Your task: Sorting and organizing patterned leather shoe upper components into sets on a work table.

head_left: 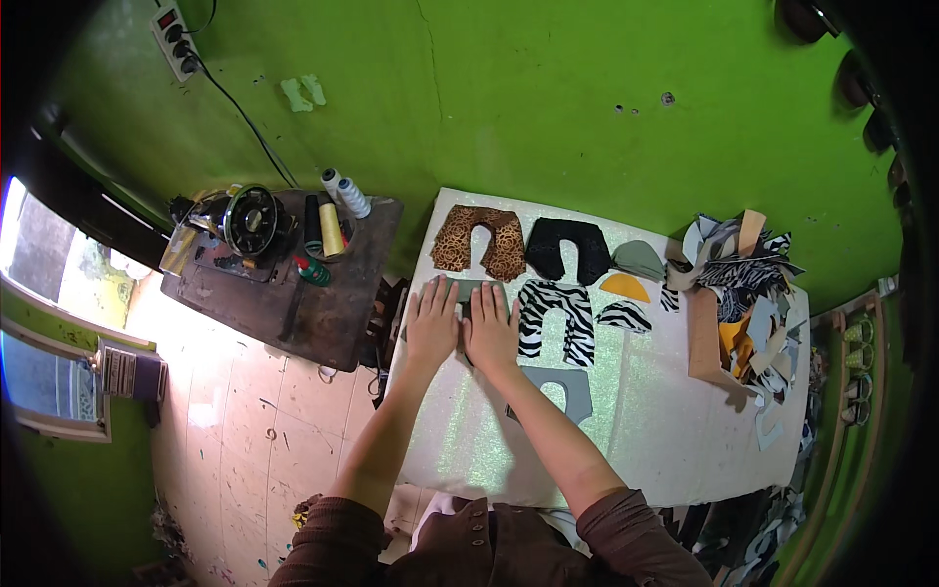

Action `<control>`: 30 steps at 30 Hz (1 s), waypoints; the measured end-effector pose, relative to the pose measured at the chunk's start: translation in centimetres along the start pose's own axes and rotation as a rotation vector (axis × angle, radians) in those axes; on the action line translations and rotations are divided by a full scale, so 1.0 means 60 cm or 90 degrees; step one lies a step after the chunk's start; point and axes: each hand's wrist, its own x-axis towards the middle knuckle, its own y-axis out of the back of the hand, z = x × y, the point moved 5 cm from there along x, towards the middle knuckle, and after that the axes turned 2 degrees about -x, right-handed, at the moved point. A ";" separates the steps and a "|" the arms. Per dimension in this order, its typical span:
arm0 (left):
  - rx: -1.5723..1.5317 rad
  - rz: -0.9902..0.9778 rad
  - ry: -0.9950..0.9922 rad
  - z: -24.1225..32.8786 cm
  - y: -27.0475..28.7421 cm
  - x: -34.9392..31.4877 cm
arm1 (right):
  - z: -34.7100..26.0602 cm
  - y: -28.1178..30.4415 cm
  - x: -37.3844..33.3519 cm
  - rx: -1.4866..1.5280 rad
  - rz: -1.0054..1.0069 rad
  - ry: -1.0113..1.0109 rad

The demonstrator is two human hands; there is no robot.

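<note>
My left hand (431, 323) and my right hand (490, 328) lie side by side, palms down with fingers stretched out, on a grey cut piece (466, 291). Both hands hide most of that piece. Just beyond them is a U-shaped leopard-print piece (453, 238), with a black U-shaped piece (567, 233) to its right. A zebra-print U-shaped piece (528, 318) lies beside my right hand. Nearer to me, a lighter grey U-shaped piece (577, 386) is partly covered by my right forearm.
Half-round pieces in grey-green (638, 259), yellow (624, 287) and zebra print (624, 316) lie farther right. A cardboard box (702, 338) overflows with scraps. Left of the white-covered table (675, 430) stands a sewing machine (252, 223) on a dark table (337, 313) with thread cones (333, 230).
</note>
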 end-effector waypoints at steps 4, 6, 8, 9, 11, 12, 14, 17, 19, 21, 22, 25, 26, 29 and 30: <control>0.031 0.003 0.007 -0.004 -0.009 -0.005 | 0.000 -0.014 -0.003 0.030 -0.017 0.003; 0.035 -0.001 0.010 -0.008 -0.012 -0.006 | -0.004 -0.013 -0.001 0.025 -0.007 0.006; 0.041 -0.015 0.020 -0.008 -0.014 -0.010 | -0.003 -0.013 -0.002 0.021 -0.014 0.005; 0.031 -0.019 0.021 -0.007 -0.014 -0.009 | -0.001 -0.012 -0.002 0.036 -0.010 0.011; 0.007 -0.022 0.023 -0.008 -0.010 -0.007 | 0.002 -0.003 0.002 0.060 0.015 0.026; -0.016 -0.028 0.028 -0.009 -0.007 -0.007 | 0.006 0.006 0.000 0.062 0.020 0.027; -0.019 -0.027 0.032 0.009 0.009 -0.020 | 0.025 0.031 -0.012 0.084 0.000 0.045; -0.127 0.034 0.078 0.052 0.046 -0.044 | 0.073 0.067 -0.046 0.148 0.003 0.030; -0.169 0.048 0.103 0.100 0.046 -0.060 | 0.112 0.078 -0.070 0.151 -0.036 -0.002; -0.239 0.038 0.131 0.148 0.039 -0.068 | 0.150 0.095 -0.088 0.148 -0.041 0.002; -0.241 0.042 0.124 0.175 0.037 -0.071 | 0.170 0.103 -0.098 0.147 -0.054 0.009; -0.088 0.035 0.037 0.285 0.065 -0.058 | 0.238 0.133 -0.131 0.146 -0.058 -0.014; -0.092 0.038 0.035 0.312 0.069 -0.054 | 0.258 0.145 -0.146 0.147 -0.063 -0.024; -0.194 0.106 0.079 0.381 0.072 -0.044 | 0.316 0.187 -0.190 0.165 -0.045 -0.020; -0.198 0.108 0.076 0.415 0.067 -0.045 | 0.338 0.205 -0.204 0.175 -0.030 -0.005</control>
